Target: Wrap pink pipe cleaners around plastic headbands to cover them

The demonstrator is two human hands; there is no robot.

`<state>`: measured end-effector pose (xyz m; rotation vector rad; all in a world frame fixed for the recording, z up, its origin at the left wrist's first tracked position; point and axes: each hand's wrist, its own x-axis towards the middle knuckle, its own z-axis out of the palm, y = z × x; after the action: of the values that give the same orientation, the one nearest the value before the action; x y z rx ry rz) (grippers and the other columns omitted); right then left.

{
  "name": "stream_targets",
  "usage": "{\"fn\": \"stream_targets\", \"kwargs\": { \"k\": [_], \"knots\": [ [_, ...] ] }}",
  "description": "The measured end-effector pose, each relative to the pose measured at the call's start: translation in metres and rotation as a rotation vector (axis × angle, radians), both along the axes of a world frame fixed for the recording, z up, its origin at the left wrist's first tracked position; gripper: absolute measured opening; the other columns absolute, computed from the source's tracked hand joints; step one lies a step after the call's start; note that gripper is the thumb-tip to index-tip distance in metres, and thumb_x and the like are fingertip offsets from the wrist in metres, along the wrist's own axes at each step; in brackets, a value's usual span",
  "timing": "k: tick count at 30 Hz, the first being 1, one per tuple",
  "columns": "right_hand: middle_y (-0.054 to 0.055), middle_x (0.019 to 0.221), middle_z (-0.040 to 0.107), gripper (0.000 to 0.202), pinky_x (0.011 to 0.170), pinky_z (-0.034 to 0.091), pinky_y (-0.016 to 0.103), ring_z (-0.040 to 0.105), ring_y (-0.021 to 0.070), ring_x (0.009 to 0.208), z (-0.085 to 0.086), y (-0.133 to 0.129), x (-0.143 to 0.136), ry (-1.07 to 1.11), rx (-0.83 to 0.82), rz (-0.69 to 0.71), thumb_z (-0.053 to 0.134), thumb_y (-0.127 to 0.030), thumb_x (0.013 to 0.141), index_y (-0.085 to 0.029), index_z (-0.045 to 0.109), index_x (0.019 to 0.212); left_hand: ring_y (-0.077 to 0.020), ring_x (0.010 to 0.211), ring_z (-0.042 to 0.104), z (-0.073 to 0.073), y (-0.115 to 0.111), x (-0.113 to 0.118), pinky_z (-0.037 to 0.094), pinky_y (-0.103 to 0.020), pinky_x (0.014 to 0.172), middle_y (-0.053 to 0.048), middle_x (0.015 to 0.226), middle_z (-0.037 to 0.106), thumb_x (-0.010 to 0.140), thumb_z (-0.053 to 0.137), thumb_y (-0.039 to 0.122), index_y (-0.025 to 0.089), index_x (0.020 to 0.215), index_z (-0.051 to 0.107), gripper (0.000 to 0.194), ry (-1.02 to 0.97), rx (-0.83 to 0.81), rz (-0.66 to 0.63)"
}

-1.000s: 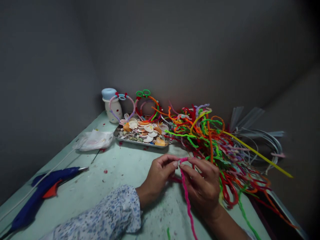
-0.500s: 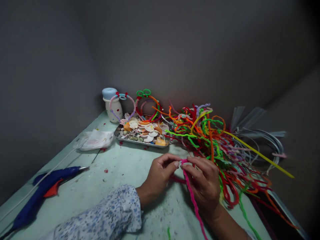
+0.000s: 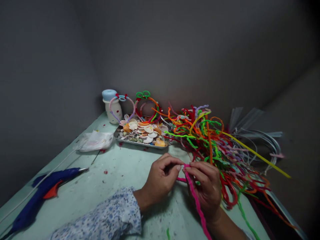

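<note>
You can read no text, brand, number or sign: neither on the dark blue plastic glue gun (image 3: 36, 201) left of the shell-filled rectangular metal tray (image 3: 140, 144), nor on the white, blue-lidded round jar (image 3: 113, 108) behind its left end.

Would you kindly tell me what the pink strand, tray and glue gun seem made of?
Pink strand: probably fuzzy chenille, given its soft, bumpy edge. Tray: likely metal, its thin grey rim shiny. Glue gun: apparently plastic, its body smooth, evenly blue.
</note>
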<state>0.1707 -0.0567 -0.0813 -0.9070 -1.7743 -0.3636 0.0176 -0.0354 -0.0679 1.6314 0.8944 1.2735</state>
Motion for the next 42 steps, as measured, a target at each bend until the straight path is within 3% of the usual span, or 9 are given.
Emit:
{"fn": "stream_targets", "kwargs": {
  "k": [8, 13, 19, 33, 42],
  "knots": [
    [0.006, 0.096, 0.056, 0.025, 0.078, 0.046, 0.039, 0.054, 0.0217, 0.091, -0.004, -0.001, 0.002, 0.004, 0.020, -0.008, 0.063, -0.001, 0.080, -0.017, 0.060, 0.099, -0.0132, 0.072, 0.053, 0.003, -0.002, 0.001, 0.040, -0.023, 0.064, -0.003, 0.079, 0.057, 0.082, 0.058, 0.017, 0.013, 0.088, 0.067, 0.012, -0.022, -0.104, -0.072],
    [0.007, 0.099, 0.055, 0.026, 0.079, 0.047, 0.041, 0.054, 0.0226, 0.093, -0.006, 0.001, 0.002, 0.019, 0.005, 0.021, 0.062, -0.002, 0.079, -0.018, 0.061, 0.100, -0.0085, 0.060, 0.043, 0.007, -0.002, 0.003, 0.033, -0.020, 0.053, 0.000, 0.075, 0.052, 0.077, 0.061, 0.015, 0.013, 0.085, 0.067, 0.010, -0.013, -0.152, -0.072],
    [0.007, 0.099, 0.056, 0.028, 0.079, 0.047, 0.042, 0.055, 0.0235, 0.093, -0.010, 0.003, 0.003, 0.081, -0.015, 0.065, 0.064, -0.002, 0.076, -0.017, 0.060, 0.099, -0.0072, 0.059, 0.043, 0.004, -0.002, 0.004, 0.035, -0.019, 0.052, 0.000, 0.078, 0.053, 0.074, 0.063, 0.014, 0.013, 0.087, 0.066, 0.013, 0.013, -0.114, -0.068],
    [0.007, 0.097, 0.058, 0.030, 0.080, 0.045, 0.044, 0.055, 0.0232, 0.093, -0.008, 0.001, 0.001, 0.156, -0.095, 0.122, 0.053, -0.003, 0.080, -0.018, 0.057, 0.105, -0.0083, 0.061, 0.046, 0.002, -0.003, 0.003, 0.037, -0.019, 0.055, 0.000, 0.076, 0.055, 0.076, 0.067, 0.020, 0.014, 0.082, 0.067, 0.009, 0.053, -0.046, -0.012],
    [0.006, 0.092, 0.060, 0.026, 0.076, 0.046, 0.042, 0.057, 0.0218, 0.087, -0.009, 0.002, 0.002, 0.163, -0.174, 0.130, 0.049, -0.007, 0.084, -0.020, 0.060, 0.103, -0.0103, 0.065, 0.049, -0.006, -0.004, 0.001, 0.039, -0.021, 0.058, -0.001, 0.078, 0.056, 0.078, 0.067, 0.023, 0.015, 0.086, 0.067, 0.011, 0.078, 0.013, -0.028]
  ]
}}
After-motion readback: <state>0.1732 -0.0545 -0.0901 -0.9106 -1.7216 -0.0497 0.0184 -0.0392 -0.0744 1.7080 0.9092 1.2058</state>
